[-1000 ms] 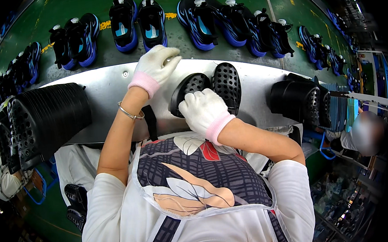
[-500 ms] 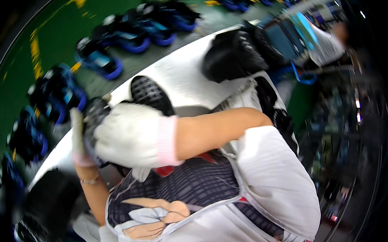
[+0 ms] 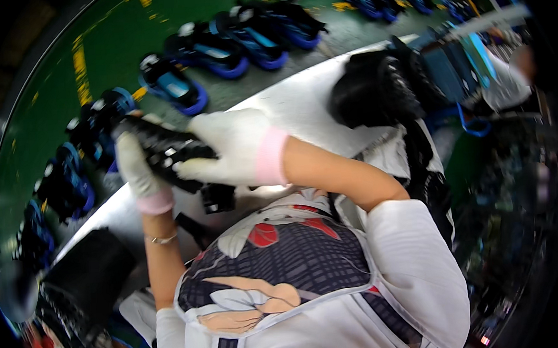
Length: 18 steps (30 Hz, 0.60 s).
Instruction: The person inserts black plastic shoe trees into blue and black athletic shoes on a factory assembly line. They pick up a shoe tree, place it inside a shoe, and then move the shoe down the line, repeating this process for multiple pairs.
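Both my hands wear white knit gloves with pink cuffs. Between them, above the pale work surface, is a glossy black shoe sole with a treaded face, tilted. My left hand is closed around its left side, the thumb pointing up. From the right, my right hand grips the other end, its thumb along the lower edge and its fingers partly hidden behind the sole. A small dark block lies on the surface just below the sole.
A stack of black soles stands at the far right of the surface, and another black stack at the near left. Several blue-and-black shoes stand in a curved row beyond the surface, over a green floor. A person's pale sleeve shows at far right.
My right hand has swung from a knuckles-up hold across the sole to its right end, uncovering its dark tread. The treaded black sole that lay beyond my hand is no longer seen there.
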{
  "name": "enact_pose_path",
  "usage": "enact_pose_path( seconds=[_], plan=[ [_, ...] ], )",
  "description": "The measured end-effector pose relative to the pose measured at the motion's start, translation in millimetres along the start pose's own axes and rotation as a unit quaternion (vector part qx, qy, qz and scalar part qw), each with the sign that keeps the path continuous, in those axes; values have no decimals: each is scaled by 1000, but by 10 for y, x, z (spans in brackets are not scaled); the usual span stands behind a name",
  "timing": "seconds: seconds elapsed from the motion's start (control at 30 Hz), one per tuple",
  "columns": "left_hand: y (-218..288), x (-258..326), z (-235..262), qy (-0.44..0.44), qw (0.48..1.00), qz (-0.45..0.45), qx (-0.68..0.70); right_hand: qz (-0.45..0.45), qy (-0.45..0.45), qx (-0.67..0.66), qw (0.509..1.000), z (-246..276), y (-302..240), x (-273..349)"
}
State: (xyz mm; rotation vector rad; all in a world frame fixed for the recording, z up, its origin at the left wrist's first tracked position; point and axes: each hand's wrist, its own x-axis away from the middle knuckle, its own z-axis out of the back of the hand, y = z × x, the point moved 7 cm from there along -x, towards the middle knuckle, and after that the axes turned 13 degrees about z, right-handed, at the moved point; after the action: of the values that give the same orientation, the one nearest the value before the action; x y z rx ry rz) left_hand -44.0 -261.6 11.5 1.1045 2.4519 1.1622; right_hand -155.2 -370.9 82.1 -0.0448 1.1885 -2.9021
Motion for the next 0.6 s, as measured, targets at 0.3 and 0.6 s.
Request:
enact_pose_path(
  seconds=[0.3, 0.6],
  plan=[
    [175, -77, -58, 75, 963, -71, -248, 62, 76, 172, 980, 147, -103, -161],
    [-196, -301, 102, 2, 761, -114, -639, -45, -95, 275, 956, 356, 444, -850]
  ],
)
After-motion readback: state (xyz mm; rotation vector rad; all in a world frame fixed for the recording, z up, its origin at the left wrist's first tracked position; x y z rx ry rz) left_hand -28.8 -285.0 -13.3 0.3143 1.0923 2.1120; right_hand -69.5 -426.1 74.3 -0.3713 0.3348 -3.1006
